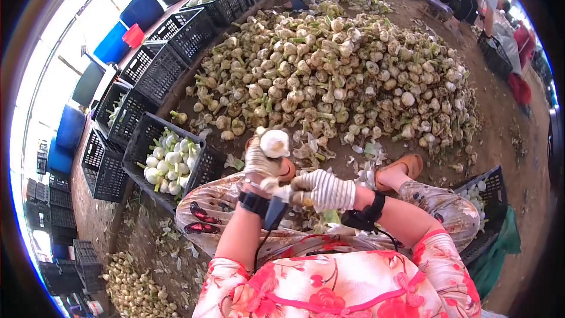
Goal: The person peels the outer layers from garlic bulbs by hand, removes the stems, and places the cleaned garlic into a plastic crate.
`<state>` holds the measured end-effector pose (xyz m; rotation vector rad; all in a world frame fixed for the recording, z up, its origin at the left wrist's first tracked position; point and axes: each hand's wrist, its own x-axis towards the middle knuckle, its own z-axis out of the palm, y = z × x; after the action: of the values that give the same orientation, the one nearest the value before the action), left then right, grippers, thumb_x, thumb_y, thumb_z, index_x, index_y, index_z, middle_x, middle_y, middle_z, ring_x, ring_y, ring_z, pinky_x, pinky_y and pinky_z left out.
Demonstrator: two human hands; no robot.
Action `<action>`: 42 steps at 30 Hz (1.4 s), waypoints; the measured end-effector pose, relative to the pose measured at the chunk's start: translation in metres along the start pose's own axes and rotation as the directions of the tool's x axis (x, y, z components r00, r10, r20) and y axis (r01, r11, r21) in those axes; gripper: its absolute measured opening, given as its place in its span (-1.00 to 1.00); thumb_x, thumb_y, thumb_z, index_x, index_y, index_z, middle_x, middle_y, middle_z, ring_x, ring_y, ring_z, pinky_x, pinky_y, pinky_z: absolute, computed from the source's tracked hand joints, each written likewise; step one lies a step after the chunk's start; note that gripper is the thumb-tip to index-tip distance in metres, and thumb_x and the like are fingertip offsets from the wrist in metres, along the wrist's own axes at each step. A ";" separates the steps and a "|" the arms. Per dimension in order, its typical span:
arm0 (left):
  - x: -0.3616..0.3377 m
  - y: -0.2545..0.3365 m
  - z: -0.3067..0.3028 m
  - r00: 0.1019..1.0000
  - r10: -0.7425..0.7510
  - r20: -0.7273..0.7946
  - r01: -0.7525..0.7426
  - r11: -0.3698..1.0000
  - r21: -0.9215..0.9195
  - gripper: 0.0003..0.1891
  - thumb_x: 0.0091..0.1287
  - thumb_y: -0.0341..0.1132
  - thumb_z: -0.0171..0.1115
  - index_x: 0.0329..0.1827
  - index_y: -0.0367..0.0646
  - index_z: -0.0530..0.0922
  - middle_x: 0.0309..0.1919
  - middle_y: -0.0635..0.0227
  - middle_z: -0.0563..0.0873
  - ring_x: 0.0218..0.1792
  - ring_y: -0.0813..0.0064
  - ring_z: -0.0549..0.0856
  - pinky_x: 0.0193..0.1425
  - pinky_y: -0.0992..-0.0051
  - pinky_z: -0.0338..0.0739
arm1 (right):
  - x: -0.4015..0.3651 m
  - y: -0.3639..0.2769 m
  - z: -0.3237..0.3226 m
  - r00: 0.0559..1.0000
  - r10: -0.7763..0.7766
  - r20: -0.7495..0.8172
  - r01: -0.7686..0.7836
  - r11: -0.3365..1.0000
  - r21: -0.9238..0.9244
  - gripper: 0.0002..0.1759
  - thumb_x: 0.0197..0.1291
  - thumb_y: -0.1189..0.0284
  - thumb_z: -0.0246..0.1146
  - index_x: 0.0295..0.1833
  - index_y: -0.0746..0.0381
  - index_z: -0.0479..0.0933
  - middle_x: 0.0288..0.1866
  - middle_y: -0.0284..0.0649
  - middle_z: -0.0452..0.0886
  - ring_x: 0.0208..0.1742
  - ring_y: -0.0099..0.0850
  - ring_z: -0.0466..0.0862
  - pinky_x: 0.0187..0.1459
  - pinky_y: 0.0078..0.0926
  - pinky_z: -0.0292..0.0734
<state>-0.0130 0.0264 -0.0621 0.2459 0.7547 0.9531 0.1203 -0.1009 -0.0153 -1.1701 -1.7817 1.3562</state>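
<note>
On the ground (pixel 512 123), soil shows R of the garlic heap (pixel 335 70); heap's near edge stops ahead of both feet. L crate (pixel 133 168), w/ white bulbs, sits nr L knee, R crate (pixel 498 200) nr R knee, hemming both sides. L hand (pixel 262 162), gloved, closed round a white bulb (pixel 275 143), in the gap btwn legs & heap. R hand (pixel 329 189), gloved, fingers bent nr L wrist; can't tell if gripping. More crates (pixel 153 70) line the L; co-worker (pixel 491 6) far R.

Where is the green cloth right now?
In the head view, the green cloth is low on the right, against the black crate beside the person's knee.
</note>
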 end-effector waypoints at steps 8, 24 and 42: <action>0.014 0.158 -0.107 0.732 0.589 -0.342 -0.681 0.632 -0.369 -0.48 0.22 0.07 -0.10 -0.04 -0.25 0.43 -0.14 0.16 0.59 -0.14 0.15 0.57 -0.10 0.24 0.55 | -0.030 0.126 -0.066 0.809 0.576 -0.115 -0.489 0.552 -0.676 -0.60 0.09 0.16 0.03 -0.32 0.28 0.58 -0.41 0.02 0.59 -0.31 -0.05 0.58 -0.23 -0.24 0.46; 0.128 -0.071 -0.057 0.980 -0.197 0.036 0.195 0.979 0.063 -0.64 0.23 -0.52 -0.01 0.11 -0.15 0.32 -0.18 0.15 0.55 -0.25 0.19 0.61 -0.24 0.18 0.56 | 0.102 0.196 -0.179 0.795 0.387 -0.467 -0.601 0.399 -0.692 -0.68 0.04 0.42 0.02 -0.03 0.11 0.44 -0.08 -0.10 0.52 -0.04 -0.19 0.53 -0.08 -0.21 0.42; 0.102 -0.078 0.029 0.990 -0.085 0.116 0.049 0.959 0.279 -0.50 0.21 -0.22 0.19 0.20 -0.03 0.26 -0.16 0.44 0.53 -0.18 0.54 0.53 -0.20 0.46 0.52 | 0.092 0.160 -0.128 0.926 0.026 -0.376 -0.088 0.985 -0.149 -0.62 0.17 0.47 0.07 0.13 0.24 0.32 -0.27 -0.27 0.56 -0.27 -0.49 0.55 -0.25 -0.57 0.46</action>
<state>0.0934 0.0680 -0.1286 0.5174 0.7724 0.7586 0.2364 0.0495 -0.1346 -1.4680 -1.6115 0.9497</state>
